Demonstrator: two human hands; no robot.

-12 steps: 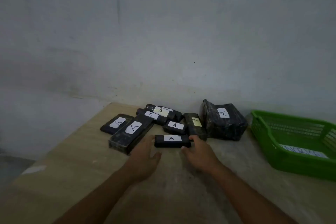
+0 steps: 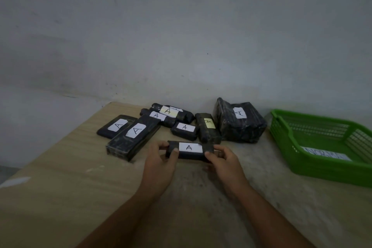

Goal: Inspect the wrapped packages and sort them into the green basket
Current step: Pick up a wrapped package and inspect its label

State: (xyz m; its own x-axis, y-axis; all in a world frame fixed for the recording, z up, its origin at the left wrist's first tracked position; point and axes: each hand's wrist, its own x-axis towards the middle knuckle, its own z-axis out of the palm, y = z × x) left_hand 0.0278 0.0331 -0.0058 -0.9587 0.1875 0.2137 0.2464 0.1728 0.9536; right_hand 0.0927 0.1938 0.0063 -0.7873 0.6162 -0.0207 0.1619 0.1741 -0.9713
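Inspection step, I'd say — left grip (image 2: 159, 164) and right grip (image 2: 227, 164) each clasp an end of one package (image 2: 190, 150), label A up, just before the pile (image 2: 239, 125) on the bench (image 2: 60, 187) — next it needs carrying right, over the basket (image 2: 281, 137) wall.

Letter "A", handwritten, on the white label (image 2: 190, 147) of the nearest package (image 2: 189, 156). The same letter labels each package in the pile (image 2: 184, 135) at 12 o'clock. The writing on the paper sheet (image 2: 326, 155) in the basket (image 2: 285, 147), at 3 o'clock, is illegible.
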